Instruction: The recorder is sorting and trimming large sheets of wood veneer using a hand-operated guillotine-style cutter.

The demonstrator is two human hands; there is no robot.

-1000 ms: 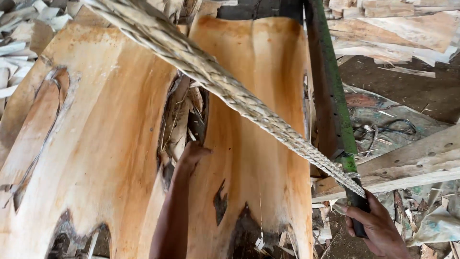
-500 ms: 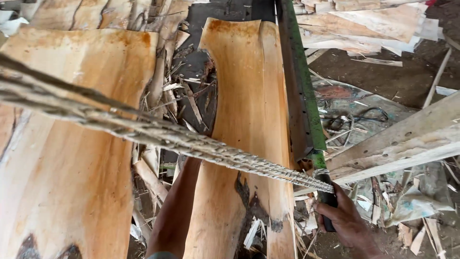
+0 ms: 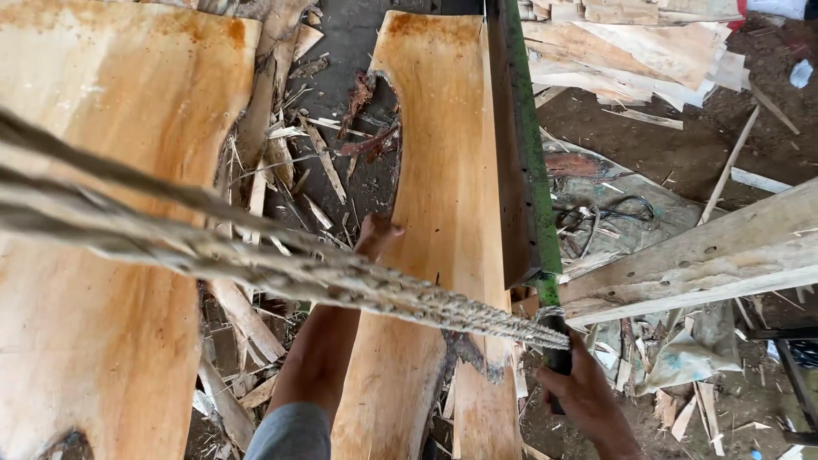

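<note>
My left hand (image 3: 375, 233) reaches down to the left edge of a narrow sheet of wood veneer (image 3: 439, 170) and grips it there. My right hand (image 3: 588, 393) is closed around a dark handle (image 3: 558, 362) at the near end of a long green blade bar (image 3: 521, 145) that runs along the sheet's right edge. A thick braided rope (image 3: 281, 268) is tied at that handle and stretches up to the left, close to the camera. A wider veneer sheet (image 3: 111, 170) lies at the left.
Splintered veneer scraps (image 3: 290, 162) litter the dark gap between the two sheets. A pale wooden plank (image 3: 707, 260) juts out at the right above dirt, cables (image 3: 605, 217) and debris. More veneer offcuts (image 3: 630, 43) are piled at the upper right.
The view has shifted so the narrow sheet sits further right and more of it shows. My left hand has moved up to its left edge. The rope now crosses lower in view.
</note>
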